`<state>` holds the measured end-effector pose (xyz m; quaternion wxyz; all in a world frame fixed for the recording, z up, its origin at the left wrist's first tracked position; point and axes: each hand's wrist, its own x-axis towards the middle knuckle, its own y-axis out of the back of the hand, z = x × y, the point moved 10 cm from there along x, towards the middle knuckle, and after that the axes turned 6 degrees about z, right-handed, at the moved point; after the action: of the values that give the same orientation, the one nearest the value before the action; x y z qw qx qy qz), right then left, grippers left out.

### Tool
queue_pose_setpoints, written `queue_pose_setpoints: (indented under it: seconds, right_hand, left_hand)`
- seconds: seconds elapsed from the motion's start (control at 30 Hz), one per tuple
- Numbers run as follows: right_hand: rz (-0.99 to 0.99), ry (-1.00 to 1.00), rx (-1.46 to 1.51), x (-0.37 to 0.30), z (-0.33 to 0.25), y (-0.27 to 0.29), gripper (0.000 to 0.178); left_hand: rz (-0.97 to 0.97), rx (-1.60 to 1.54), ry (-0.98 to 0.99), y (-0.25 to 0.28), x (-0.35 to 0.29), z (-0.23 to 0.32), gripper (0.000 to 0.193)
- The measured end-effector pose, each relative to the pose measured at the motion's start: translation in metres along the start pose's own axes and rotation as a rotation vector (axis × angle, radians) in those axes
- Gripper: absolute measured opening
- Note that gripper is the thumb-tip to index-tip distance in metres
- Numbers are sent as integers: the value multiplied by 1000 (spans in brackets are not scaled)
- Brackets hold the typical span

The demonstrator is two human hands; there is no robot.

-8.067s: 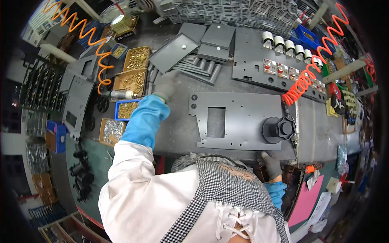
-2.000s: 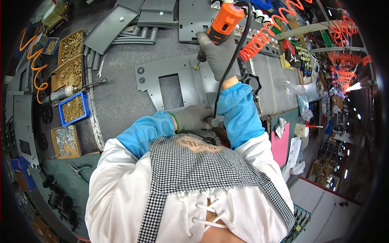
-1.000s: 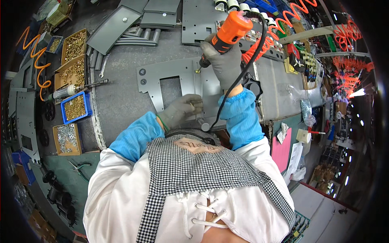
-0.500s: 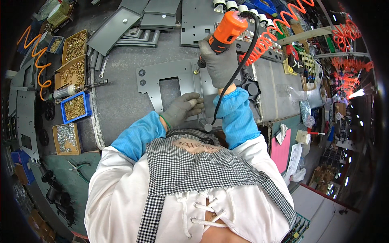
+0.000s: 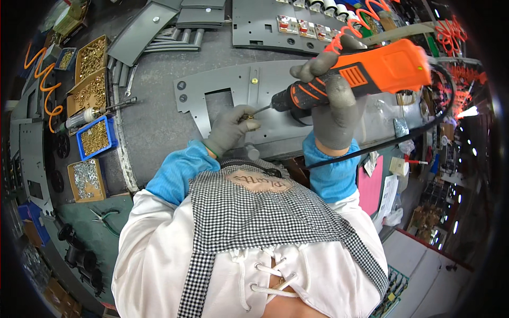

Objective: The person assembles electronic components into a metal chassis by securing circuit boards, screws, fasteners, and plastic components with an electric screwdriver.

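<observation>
My right hand (image 5: 338, 114), in a grey glove, grips an orange and black power screwdriver (image 5: 392, 66). The tool lies nearly level, its bit pointing left at my left hand (image 5: 230, 129). Thumb and fingers of that gloved left hand are pinched round a small brass-coloured screw (image 5: 249, 116) at the bit's tip. Beneath both hands lies a flat grey metal panel (image 5: 239, 85) with a rectangular cut-out. A narrow slotted strip (image 5: 254, 95) rests on it, with a yellow screw head (image 5: 254, 80) near its middle. My right hand and the tool hide the panel's right part.
Boxes of brass screws (image 5: 91, 57), a blue tray of small brass parts (image 5: 96, 139) and a box of washers (image 5: 86, 180) line the left. An air screwdriver (image 5: 85, 117) lies beside them. More grey plates (image 5: 142, 33) and tubes (image 5: 180, 45) sit behind. A black cable (image 5: 392, 142) hangs at the right.
The screwdriver has come off the panel's strip and swung from upright to nearly level, its bit toward my left hand. My left fingers have closed round a screw.
</observation>
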<state>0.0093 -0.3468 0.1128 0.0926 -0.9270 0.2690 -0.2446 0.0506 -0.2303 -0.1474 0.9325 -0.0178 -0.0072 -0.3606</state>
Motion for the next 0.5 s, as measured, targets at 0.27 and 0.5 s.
queue_pose_setpoints:
  seconds: [0.27, 0.5]
  right_hand:
    - [285, -57, -75, -42, 13, 48, 56]
    - [415, -8, -84, -59, 3, 63, 33]
  left_hand:
    - [-83, 62, 40, -8, -13, 14, 29]
    - [-105, 165, -42, -12, -19, 26, 26]
